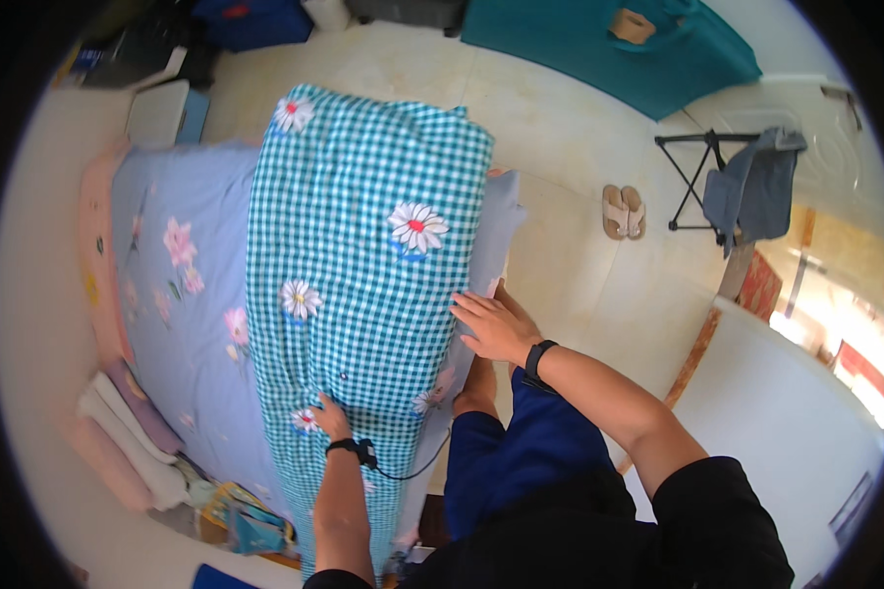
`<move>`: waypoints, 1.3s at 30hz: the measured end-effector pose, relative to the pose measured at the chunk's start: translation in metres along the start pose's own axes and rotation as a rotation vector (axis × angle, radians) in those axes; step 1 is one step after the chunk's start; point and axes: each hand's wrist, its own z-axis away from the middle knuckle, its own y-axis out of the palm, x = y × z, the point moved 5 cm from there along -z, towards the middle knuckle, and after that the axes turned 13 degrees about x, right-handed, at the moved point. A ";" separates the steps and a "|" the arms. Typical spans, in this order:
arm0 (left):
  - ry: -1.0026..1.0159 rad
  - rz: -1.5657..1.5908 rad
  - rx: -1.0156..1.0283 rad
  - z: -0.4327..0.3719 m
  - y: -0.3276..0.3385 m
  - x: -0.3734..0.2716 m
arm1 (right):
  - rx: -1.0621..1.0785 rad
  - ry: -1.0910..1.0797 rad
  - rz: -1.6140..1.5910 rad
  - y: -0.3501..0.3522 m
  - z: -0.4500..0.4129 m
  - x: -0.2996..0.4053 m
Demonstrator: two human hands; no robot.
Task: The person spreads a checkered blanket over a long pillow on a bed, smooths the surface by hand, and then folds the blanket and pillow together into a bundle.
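Observation:
A teal-and-white gingham quilt (361, 177) with large daisies lies folded in a long strip on a bed. My left hand (331, 418) rests on the quilt's lower part, near a daisy, with its fingers partly hidden. At the quilt's right edge, my right hand (495, 324) lies with fingers extended against the fabric. Each wrist wears a black band, and a thin black cable hangs from the left one. Beneath the quilt spreads a blue-lilac bed sheet (199, 294) with pink flowers.
Folded pillows or bedding (136, 442) and bags (254, 526) lie at the bed's lower left. Beige slippers (624, 212) are on the tiled floor, near a folding chair (755, 184). A small white-topped box (158, 114) stands beyond the bed; a teal cloth-covered item (582, 44) is at the top.

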 end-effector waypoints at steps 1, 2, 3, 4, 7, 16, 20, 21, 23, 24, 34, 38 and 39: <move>-0.048 0.092 -0.011 0.004 -0.005 -0.002 | -0.037 -0.011 -0.030 -0.001 0.001 -0.002; -0.100 0.006 0.082 0.035 0.033 -0.028 | -0.063 0.098 -0.073 0.005 0.020 -0.033; -0.151 -0.087 0.161 0.069 0.056 -0.059 | -0.092 0.197 -0.123 0.008 0.037 -0.061; -0.164 -0.043 0.160 0.061 0.043 -0.061 | -0.158 0.174 -0.145 -0.001 0.030 -0.059; -0.186 0.038 0.120 0.059 0.039 -0.086 | -0.177 0.222 -0.366 -0.026 0.015 -0.081; 0.028 -0.162 0.309 0.087 0.092 -0.219 | -0.536 0.282 -0.692 -0.176 -0.082 -0.178; 0.019 -0.140 0.340 0.089 0.120 -0.231 | -0.709 0.306 -0.586 -0.225 -0.123 -0.216; 0.031 -0.129 0.353 0.079 0.112 -0.228 | -0.698 0.286 -0.600 -0.234 -0.138 -0.215; -0.007 -0.132 0.356 0.068 0.104 -0.225 | -0.211 0.207 -0.738 -0.232 -0.166 -0.210; -0.022 -0.126 0.374 0.073 0.117 -0.229 | -0.225 0.146 -0.692 -0.230 -0.163 -0.218; -0.255 -0.267 0.547 0.059 0.123 -0.223 | -0.112 0.176 -1.098 -0.258 -0.157 -0.246; -0.146 -0.352 0.497 0.040 0.121 -0.223 | -0.479 0.295 -0.738 -0.248 -0.173 -0.267; -0.177 -0.397 0.500 0.036 0.119 -0.218 | -0.465 0.293 -0.744 -0.248 -0.177 -0.263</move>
